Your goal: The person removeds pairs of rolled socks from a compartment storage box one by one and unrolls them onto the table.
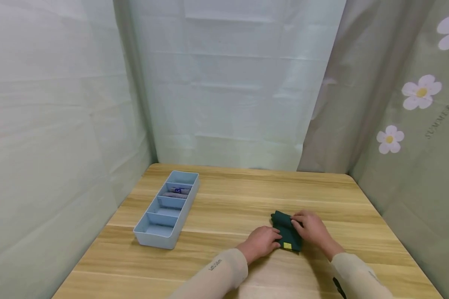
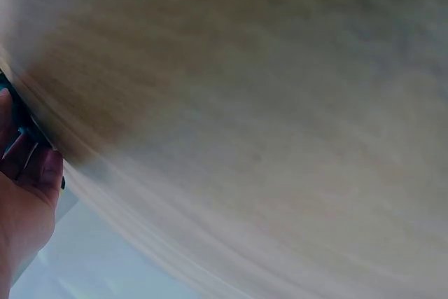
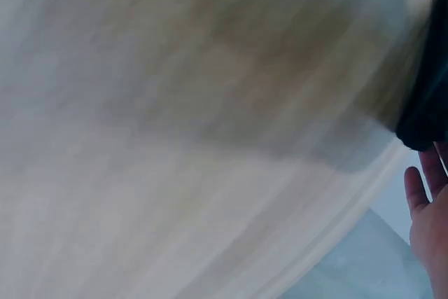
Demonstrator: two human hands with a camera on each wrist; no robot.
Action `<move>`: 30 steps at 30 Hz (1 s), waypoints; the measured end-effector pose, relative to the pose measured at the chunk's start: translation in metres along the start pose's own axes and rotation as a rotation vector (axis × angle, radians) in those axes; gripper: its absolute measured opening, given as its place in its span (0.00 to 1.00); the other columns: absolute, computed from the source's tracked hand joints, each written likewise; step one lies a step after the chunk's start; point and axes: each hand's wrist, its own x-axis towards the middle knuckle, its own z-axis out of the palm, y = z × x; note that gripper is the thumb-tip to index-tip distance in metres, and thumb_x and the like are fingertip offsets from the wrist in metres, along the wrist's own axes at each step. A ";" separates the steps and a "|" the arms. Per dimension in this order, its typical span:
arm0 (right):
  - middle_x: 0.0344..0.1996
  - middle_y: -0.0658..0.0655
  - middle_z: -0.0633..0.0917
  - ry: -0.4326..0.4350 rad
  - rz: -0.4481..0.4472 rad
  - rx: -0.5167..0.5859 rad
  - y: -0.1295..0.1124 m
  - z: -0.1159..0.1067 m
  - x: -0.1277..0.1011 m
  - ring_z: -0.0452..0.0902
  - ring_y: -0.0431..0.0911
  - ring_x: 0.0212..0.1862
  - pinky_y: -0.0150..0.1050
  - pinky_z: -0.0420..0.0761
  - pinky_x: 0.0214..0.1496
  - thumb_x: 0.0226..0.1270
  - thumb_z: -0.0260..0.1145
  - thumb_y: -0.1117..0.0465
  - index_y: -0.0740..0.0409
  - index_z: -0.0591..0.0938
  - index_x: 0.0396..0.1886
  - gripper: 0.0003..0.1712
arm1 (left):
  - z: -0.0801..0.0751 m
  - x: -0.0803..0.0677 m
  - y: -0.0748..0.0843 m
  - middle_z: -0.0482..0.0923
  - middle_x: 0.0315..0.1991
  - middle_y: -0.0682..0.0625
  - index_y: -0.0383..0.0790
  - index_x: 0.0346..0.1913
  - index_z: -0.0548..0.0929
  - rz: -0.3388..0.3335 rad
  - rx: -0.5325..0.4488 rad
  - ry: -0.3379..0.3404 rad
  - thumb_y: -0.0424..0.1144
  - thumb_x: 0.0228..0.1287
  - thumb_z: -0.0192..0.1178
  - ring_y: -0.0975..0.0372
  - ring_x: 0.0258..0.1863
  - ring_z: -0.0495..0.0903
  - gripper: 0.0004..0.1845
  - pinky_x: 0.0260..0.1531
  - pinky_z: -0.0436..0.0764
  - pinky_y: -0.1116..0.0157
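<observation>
A folded dark green cloth [image 1: 286, 233] lies on the wooden surface [image 1: 232, 207], well to the right of the pale blue tray [image 1: 167, 209] and nearer the person than the tray's far end. A small yellow tag [image 1: 287, 246] shows at the near corner of the cloth.

The left hand [image 1: 261, 241] rests on the surface at the cloth's left edge, its fingers touching the fabric; whether they pinch it or only press on it cannot be told from the head view. The right hand [image 1: 309, 228] lies over the cloth's right side with its fingers bent onto the top of the fabric, touching it. Both arms wear beige sleeves [image 1: 217, 276].

The tray stands on the left part of the surface, long and narrow, split into four compartments in a row. The second compartment from the far end holds some small grey and blue items [image 1: 177, 192], too small to make out. The other three compartments show only their floors.

In the left wrist view the picture is blurred; the hand [image 2: 24, 201] shows at the lower left against the wood. In the right wrist view, also blurred, the dark cloth [image 3: 427, 103] sits at the right edge above the fingers [image 3: 427, 201].

Pale sheeting hangs behind the surface, and a curtain with flowers [image 1: 420, 91] hangs to the right of the cloth.
</observation>
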 end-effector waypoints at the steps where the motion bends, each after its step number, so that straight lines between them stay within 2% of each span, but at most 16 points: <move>1: 0.44 0.61 0.85 -0.030 0.009 -0.002 0.001 0.000 -0.001 0.80 0.60 0.49 0.58 0.78 0.52 0.66 0.69 0.60 0.63 0.88 0.46 0.13 | 0.000 0.000 0.000 0.81 0.56 0.54 0.46 0.54 0.87 0.001 -0.003 -0.002 0.45 0.69 0.63 0.66 0.55 0.79 0.15 0.56 0.73 0.72; 5: 0.49 0.64 0.84 -0.103 0.056 0.037 0.005 0.002 -0.002 0.78 0.63 0.54 0.60 0.75 0.57 0.70 0.66 0.57 0.65 0.85 0.52 0.18 | 0.000 0.000 -0.001 0.81 0.56 0.53 0.45 0.54 0.87 0.004 -0.012 -0.007 0.45 0.69 0.63 0.66 0.55 0.79 0.15 0.56 0.74 0.71; 13: 0.43 0.66 0.84 -0.129 0.137 0.103 0.009 0.008 0.013 0.80 0.62 0.48 0.60 0.77 0.54 0.72 0.63 0.61 0.66 0.86 0.42 0.12 | -0.002 0.002 -0.002 0.82 0.56 0.54 0.45 0.54 0.87 -0.002 -0.026 -0.014 0.44 0.68 0.63 0.66 0.55 0.79 0.15 0.56 0.74 0.71; 18: 0.43 0.67 0.82 -0.117 0.190 0.111 0.009 0.009 0.021 0.79 0.62 0.47 0.59 0.77 0.52 0.70 0.65 0.62 0.68 0.86 0.41 0.12 | 0.000 0.003 -0.003 0.82 0.55 0.55 0.46 0.54 0.87 0.002 -0.019 -0.017 0.44 0.68 0.63 0.67 0.55 0.79 0.14 0.56 0.73 0.71; 22: 0.45 0.68 0.81 -0.069 0.226 0.103 0.009 0.010 0.025 0.77 0.63 0.49 0.60 0.75 0.54 0.67 0.68 0.62 0.69 0.85 0.46 0.14 | -0.001 0.003 -0.004 0.82 0.55 0.55 0.46 0.53 0.88 0.013 -0.016 -0.019 0.44 0.68 0.64 0.68 0.54 0.79 0.14 0.55 0.74 0.72; 25: 0.45 0.67 0.81 0.027 0.196 0.098 0.009 0.013 0.026 0.76 0.63 0.49 0.60 0.76 0.52 0.62 0.71 0.65 0.66 0.85 0.46 0.14 | -0.001 0.003 -0.004 0.82 0.55 0.55 0.46 0.53 0.88 0.018 -0.020 -0.024 0.44 0.68 0.64 0.68 0.54 0.79 0.14 0.55 0.74 0.71; 28: 0.41 0.62 0.83 0.107 0.099 0.072 0.009 0.018 0.027 0.78 0.60 0.46 0.57 0.78 0.50 0.58 0.73 0.70 0.62 0.86 0.38 0.08 | -0.002 0.003 -0.004 0.82 0.55 0.56 0.46 0.53 0.88 0.017 -0.022 -0.032 0.44 0.68 0.64 0.68 0.54 0.79 0.14 0.55 0.74 0.71; 30: 0.38 0.59 0.83 0.113 0.049 0.053 0.010 0.021 0.026 0.79 0.57 0.43 0.55 0.80 0.47 0.58 0.72 0.72 0.60 0.86 0.33 0.05 | -0.003 0.003 -0.003 0.82 0.55 0.56 0.46 0.53 0.88 0.017 -0.020 -0.037 0.45 0.68 0.63 0.69 0.54 0.79 0.14 0.55 0.74 0.71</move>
